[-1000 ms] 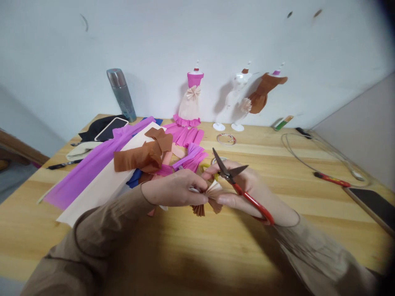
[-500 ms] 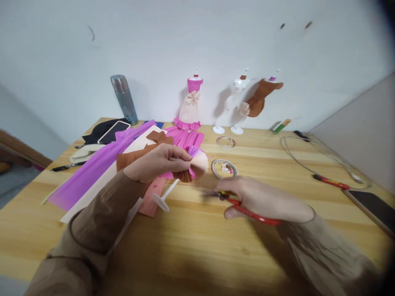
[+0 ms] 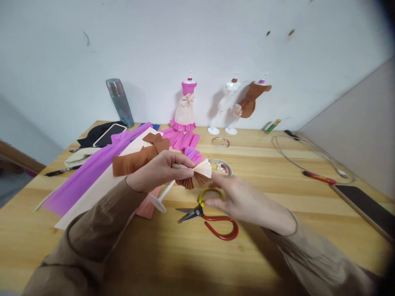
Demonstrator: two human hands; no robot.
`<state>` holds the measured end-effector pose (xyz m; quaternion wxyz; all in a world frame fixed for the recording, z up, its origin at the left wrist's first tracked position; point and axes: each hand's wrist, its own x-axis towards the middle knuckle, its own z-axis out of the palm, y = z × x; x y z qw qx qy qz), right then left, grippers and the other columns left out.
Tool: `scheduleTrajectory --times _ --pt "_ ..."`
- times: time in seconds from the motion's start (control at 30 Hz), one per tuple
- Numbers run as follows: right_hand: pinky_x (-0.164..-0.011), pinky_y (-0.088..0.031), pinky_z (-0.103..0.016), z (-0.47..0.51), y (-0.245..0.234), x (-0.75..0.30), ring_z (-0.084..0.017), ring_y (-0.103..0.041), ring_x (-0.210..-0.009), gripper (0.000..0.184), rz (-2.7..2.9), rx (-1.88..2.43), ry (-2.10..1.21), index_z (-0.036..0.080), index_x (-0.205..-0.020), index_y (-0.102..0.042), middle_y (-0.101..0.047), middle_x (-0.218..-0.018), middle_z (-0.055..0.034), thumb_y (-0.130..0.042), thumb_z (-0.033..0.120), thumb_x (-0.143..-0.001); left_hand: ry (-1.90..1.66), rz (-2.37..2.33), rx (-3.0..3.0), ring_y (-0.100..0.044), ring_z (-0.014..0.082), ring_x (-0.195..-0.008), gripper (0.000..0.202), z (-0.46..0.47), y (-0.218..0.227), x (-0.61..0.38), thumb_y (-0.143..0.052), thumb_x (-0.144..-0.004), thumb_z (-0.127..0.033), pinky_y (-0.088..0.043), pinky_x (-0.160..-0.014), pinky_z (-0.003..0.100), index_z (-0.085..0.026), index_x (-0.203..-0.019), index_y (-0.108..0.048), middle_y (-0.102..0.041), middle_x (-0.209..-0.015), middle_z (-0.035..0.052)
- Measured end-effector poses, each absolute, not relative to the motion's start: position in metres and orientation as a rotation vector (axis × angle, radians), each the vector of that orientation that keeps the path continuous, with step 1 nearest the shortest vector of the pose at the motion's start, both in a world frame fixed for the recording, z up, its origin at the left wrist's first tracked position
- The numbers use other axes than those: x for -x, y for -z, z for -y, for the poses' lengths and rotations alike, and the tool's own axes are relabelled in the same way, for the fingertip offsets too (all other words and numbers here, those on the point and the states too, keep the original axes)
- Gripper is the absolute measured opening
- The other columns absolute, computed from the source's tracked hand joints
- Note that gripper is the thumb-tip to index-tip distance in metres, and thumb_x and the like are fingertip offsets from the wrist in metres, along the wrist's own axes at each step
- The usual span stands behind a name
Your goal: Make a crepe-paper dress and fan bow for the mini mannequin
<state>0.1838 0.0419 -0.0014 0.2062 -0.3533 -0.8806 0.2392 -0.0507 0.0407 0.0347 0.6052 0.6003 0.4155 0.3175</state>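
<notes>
My left hand [image 3: 159, 170] is closed on a small white doll stand wearing a pleated cream and brown paper skirt [image 3: 197, 176]; its round base [image 3: 157, 202] points down toward me. My right hand [image 3: 239, 195] hovers just right of the skirt, fingers loosely curled and holding nothing, one fingertip near the skirt's edge. Red-handled scissors [image 3: 210, 220] with a yellow loop lie on the wooden table [image 3: 277, 205] just below my right hand, blades slightly apart.
Purple, cream, brown and pink crepe paper [image 3: 101, 172] lies to the left. Three dressed mini mannequins [image 3: 187, 105] stand at the wall by a grey flask [image 3: 119, 98]. Tape rolls [image 3: 220, 166], a red pen [image 3: 319, 177], a cable and a phone [image 3: 367, 205] lie right.
My right hand set the scissors down on the table and rose toward the skirt. My left hand lifted the skirted stand away from the right hand and now holds it level.
</notes>
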Motion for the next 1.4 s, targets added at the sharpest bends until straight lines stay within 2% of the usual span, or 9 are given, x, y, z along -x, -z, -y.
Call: scheduleTrajectory --times 0.1,0.17,0.3,0.37,0.6,0.8,0.97,1.23,1.4 --pt "-0.08 -0.056 -0.039 -0.042 -0.002 -0.176 -0.026 -0.061 -0.108 0.082 2.232 0.865 -0.818 0.027 -0.145 -0.035 -0.051 -0.139 -0.0142 -0.074 0.04 -0.075 -0.742 -0.963 -1.342 -0.062 0.0113 -0.063 0.022 -0.038 -0.029 0.043 -0.072 -0.074 -0.026 -0.05 -0.064 0.024 -0.008 -0.087 -0.072 -0.069 -0.068 0.0042" --pt "-0.084 -0.056 -0.04 -0.039 -0.002 -0.172 -0.027 -0.056 -0.117 0.088 2.15 0.793 -0.848 0.031 -0.148 -0.029 -0.043 -0.146 -0.0138 -0.076 0.04 -0.074 -0.755 -0.972 -1.316 -0.06 0.0104 -0.063 0.022 -0.037 -0.024 0.037 -0.073 -0.073 -0.025 -0.049 -0.063 0.023 -0.009 -0.087 -0.072 -0.068 -0.069 0.0034" --pt "-0.095 -0.049 -0.045 -0.036 -0.002 -0.169 -0.027 -0.056 -0.117 0.058 2.151 0.678 -0.695 0.026 -0.13 -0.054 -0.059 -0.124 -0.0113 -0.075 0.029 -0.076 -0.729 -0.946 -1.312 -0.055 0.0076 -0.06 0.018 -0.035 -0.02 0.03 -0.071 -0.073 -0.024 -0.047 -0.06 0.021 -0.009 -0.084 -0.071 -0.065 -0.067 0.0007" --pt "-0.093 -0.05 -0.043 -0.039 -0.001 -0.17 -0.025 -0.06 -0.111 0.04 2.137 0.629 -0.713 0.025 -0.118 -0.063 -0.064 -0.115 -0.0099 -0.072 0.024 -0.079 -0.692 -0.898 -1.334 -0.055 0.0075 -0.059 0.017 -0.035 -0.021 0.03 -0.069 -0.075 -0.024 -0.046 -0.06 0.021 -0.009 -0.081 -0.071 -0.063 -0.065 0.0" --pt "-0.08 -0.055 -0.038 -0.051 0.0 -0.174 -0.022 -0.065 -0.097 0.015 2.033 0.575 -1.004 0.024 -0.098 -0.071 -0.069 -0.101 -0.0081 -0.069 0.027 -0.083 -0.594 -0.872 -1.405 -0.057 0.0091 -0.057 0.029 -0.038 -0.022 0.034 -0.068 -0.078 -0.035 -0.045 -0.059 0.022 -0.01 -0.066 -0.066 -0.062 -0.058 0.0022" --pt "-0.069 -0.054 -0.032 -0.055 0.006 -0.176 -0.018 -0.065 -0.085 0.01 1.927 0.655 -1.059 0.022 -0.09 -0.072 -0.069 -0.089 -0.006 -0.07 0.029 -0.082 -0.64 -0.825 -1.35 -0.058 0.0093 -0.056 0.045 -0.039 -0.015 0.032 -0.061 -0.082 -0.053 -0.048 -0.058 0.023 -0.009 -0.074 -0.066 -0.064 -0.064 0.0044" --pt "-0.067 -0.052 -0.029 -0.056 0.005 -0.179 -0.016 -0.065 -0.081 0.01 1.889 0.664 -1.031 0.022 -0.092 -0.072 -0.07 -0.088 -0.0056 -0.068 0.027 -0.084 -0.66 -0.922 -1.31 -0.064 0.0128 -0.059 0.042 -0.042 -0.017 0.038 -0.072 -0.076 -0.039 -0.052 -0.059 0.025 -0.008 -0.103 -0.064 -0.067 -0.068 0.0047" --pt "-0.071 -0.051 -0.031 -0.053 -0.004 -0.175 -0.017 -0.063 -0.08 0.012 2.095 0.573 -0.944 0.021 -0.092 -0.071 -0.071 -0.084 -0.0051 -0.063 0.019 -0.085 -0.737 -0.955 -1.285 -0.057 0.0079 -0.054 0.028 -0.044 -0.02 0.04 -0.076 -0.07 -0.032 -0.046 -0.057 0.021 -0.008 -0.082 -0.068 -0.065 -0.061 0.0016" --pt "-0.069 -0.051 -0.029 -0.052 -0.005 -0.176 -0.016 -0.063 -0.077 0.021 2.055 0.678 -1.169 0.019 -0.101 -0.068 -0.069 -0.092 -0.0066 -0.065 0.031 -0.084 -0.767 -0.946 -1.317 -0.057 0.0079 -0.059 0.019 -0.044 -0.014 0.036 -0.075 -0.071 -0.025 -0.044 -0.06 0.021 -0.009 -0.08 -0.068 -0.066 -0.064 0.0019"
